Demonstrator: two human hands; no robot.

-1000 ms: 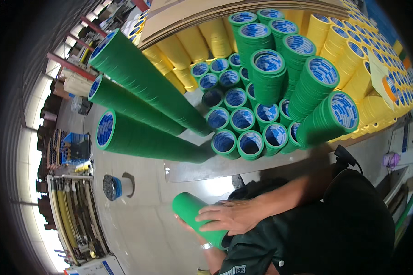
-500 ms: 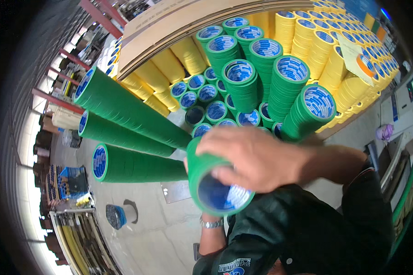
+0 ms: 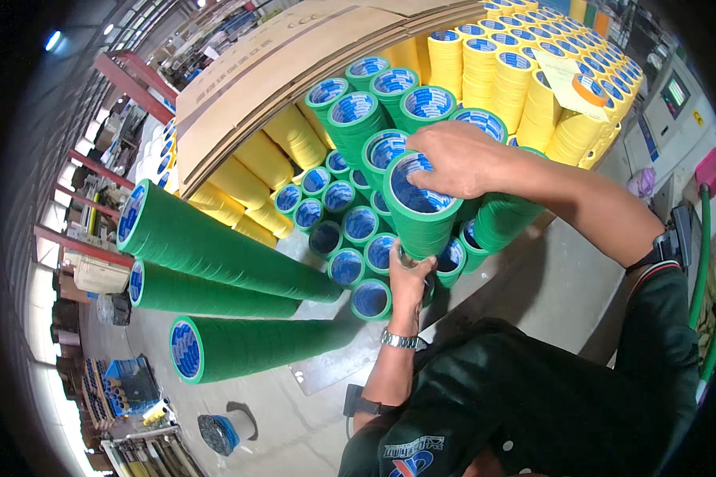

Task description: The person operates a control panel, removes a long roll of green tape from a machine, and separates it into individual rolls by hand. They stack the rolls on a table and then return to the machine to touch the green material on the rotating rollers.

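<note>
A short stack of green tape rolls [image 3: 423,230] with blue-lined cores is between my two hands. My right hand [image 3: 460,161] grips its top, the thumb inside the core and the other fingers partly hidden behind the rim. Underneath, my left hand [image 3: 410,274] is closed around the lower end of the same stack. Just behind stands a taller green stack [image 3: 356,131], among several others. Lower green rolls [image 3: 347,268] lie around my left hand, cores facing up.
Tall green columns [image 3: 227,250] lean at the left. Yellow tape stacks [image 3: 513,75] fill the back, partly under cardboard sheets [image 3: 294,60]. An orange roll [image 3: 589,90] rests on paper there. A machine with a screen [image 3: 667,99] stands at the right; a bucket [image 3: 235,429] is on the floor.
The held green rolls have moved away from my body and to the right, over to the other green stacks. They were tilted toward me; now they stand more upright.
</note>
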